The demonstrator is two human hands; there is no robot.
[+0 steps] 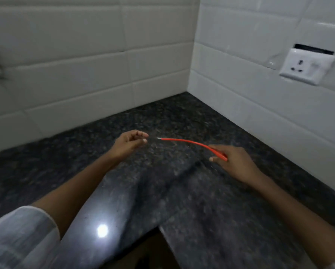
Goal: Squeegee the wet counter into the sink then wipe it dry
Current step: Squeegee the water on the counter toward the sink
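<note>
Squeegee [184,141]: thin red strip with a pale tip, seen edge-on; we held it just above the worktop [162,191], long axis pointing left.
Right hand [230,162]: our fingers gripped its near end.
Left hand [130,141]: loosely curled, holding nothing, just beside the tip.
Worktop: dark speckled stone, glossy.
Sink: we could not see it.

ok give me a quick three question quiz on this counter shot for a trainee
1. True or false: the right hand holds the red squeegee.
2. What does the left hand hold? A) a cloth B) nothing C) a sponge
3. Fill in: the socket sits on the ____ wall.

Key:
1. True; it grips one end, and the tool stretches over the dark counter toward the left hand.
2. B; its fingers are loosely curled, apart from the tool's tip.
3. Right.
</note>
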